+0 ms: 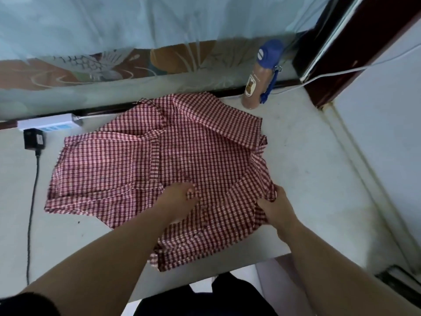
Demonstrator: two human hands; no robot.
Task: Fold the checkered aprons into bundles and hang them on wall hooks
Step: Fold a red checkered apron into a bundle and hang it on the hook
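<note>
Hands both on apron point(136, 160): right hand point(276, 207) pinches a raised fold at its right edge; left hand point(180, 198) rests mid-cloth, fingertips curled, nipping a tuck. Apron lies spread, partly folded, on white worktop point(307, 167), near corner overhanging the front edge. Bottle point(255, 87), blue-capped, stands just beyond; power strip point(49, 123) far left.

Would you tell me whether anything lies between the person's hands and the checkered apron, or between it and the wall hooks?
Nothing visible does: the left hand and right hand both grip the red-and-white checkered cloth apron on the white table. The wall hooks are out of view, so that path cannot be judged.
</note>
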